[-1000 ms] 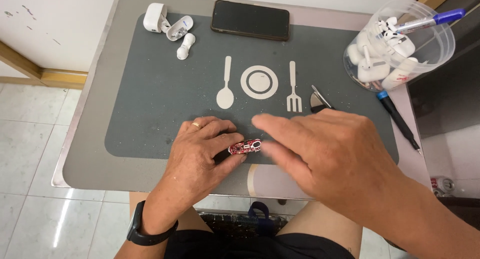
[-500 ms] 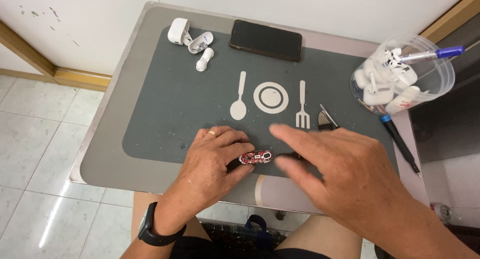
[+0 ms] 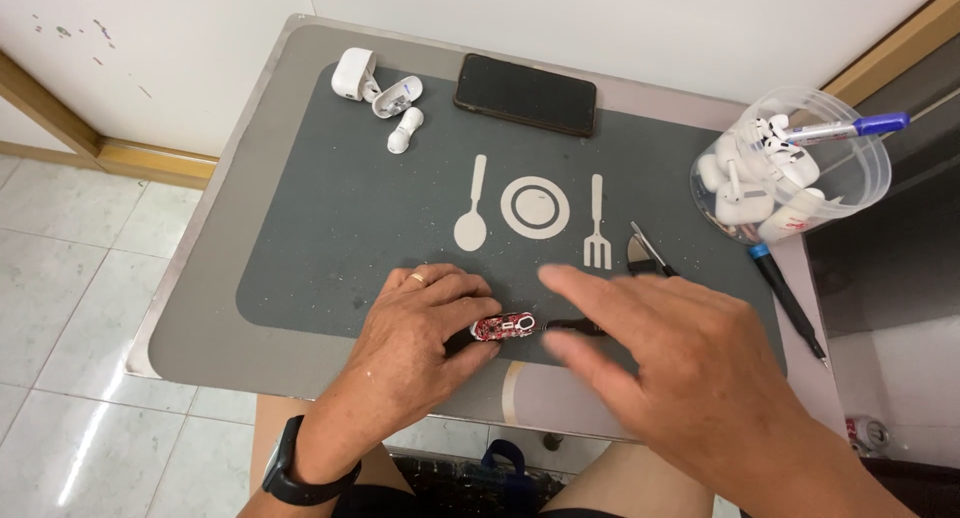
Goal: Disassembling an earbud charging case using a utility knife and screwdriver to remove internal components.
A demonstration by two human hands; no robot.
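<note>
Now my left hand pinches a small red patterned circuit strip against the matte grey mat; my right hand hovers open, blurred.

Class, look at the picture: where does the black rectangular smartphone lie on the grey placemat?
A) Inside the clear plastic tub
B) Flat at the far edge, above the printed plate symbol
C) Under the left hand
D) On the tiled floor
B: the black rectangular smartphone lies flat at the far edge of the grey placemat, beyond the printed plate symbol.
</note>
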